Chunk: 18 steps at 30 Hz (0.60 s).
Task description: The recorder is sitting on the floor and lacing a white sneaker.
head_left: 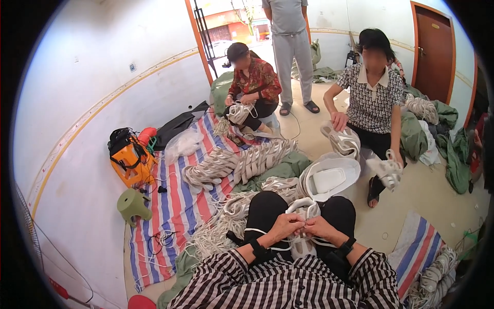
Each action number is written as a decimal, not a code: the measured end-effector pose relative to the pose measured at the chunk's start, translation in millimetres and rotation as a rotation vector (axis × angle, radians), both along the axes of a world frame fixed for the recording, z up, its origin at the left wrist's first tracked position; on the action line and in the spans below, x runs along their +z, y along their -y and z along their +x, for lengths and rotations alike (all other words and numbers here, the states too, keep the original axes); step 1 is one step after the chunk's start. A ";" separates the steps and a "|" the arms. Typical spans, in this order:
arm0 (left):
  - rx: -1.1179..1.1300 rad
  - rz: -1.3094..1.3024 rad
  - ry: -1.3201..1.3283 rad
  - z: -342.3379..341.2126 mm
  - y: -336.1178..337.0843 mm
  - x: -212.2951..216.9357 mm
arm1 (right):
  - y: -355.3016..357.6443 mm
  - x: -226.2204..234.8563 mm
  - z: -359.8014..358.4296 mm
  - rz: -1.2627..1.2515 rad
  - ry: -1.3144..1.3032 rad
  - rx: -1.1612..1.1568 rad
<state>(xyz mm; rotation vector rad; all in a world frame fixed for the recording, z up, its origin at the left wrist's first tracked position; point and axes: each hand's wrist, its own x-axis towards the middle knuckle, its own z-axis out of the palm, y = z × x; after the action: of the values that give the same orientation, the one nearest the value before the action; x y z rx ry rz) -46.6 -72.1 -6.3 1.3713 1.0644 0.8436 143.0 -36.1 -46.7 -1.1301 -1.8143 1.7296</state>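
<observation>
A beige and white shoe upper [302, 248] rests between my knees, its padded collar facing away from me. My left hand [284, 226] and my right hand [320, 228] meet over its lacing area, fingers pinched together. White shoelace ends run out to both sides from under my hands, across my black trousers. The fingers appear to grip this lace, though the exact spot between them is too small to make out. Just beyond my right knee stands a white, tub-like container [329, 177].
Rows of shoe uppers [262, 159] lie on a striped sheet [170, 206], beside heaped white laces [218, 237]. A green stool [134, 207] and an orange basket [131, 162] stand at left. Two seated people handle uppers; another person stands behind. More uppers [435, 278] lie at lower right.
</observation>
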 end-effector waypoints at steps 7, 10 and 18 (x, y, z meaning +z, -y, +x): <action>0.054 -0.018 0.074 -3.2 -1.5 -4.0 | 4.5 18.0 0.1 -0.009 -0.112 0.024; 0.070 -0.068 0.193 -5.5 -2.6 -2.4 | 3.2 17.7 3.3 -0.038 -0.096 0.026; 0.073 -0.053 0.196 -7.2 0.4 -3.9 | 9.2 20.8 3.8 -0.055 -0.189 0.023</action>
<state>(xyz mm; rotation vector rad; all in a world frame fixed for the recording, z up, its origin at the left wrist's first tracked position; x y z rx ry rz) -53.8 -72.5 -10.3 1.1856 0.9820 0.9758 146.8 -45.3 -25.9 -0.9348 -1.6813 1.8419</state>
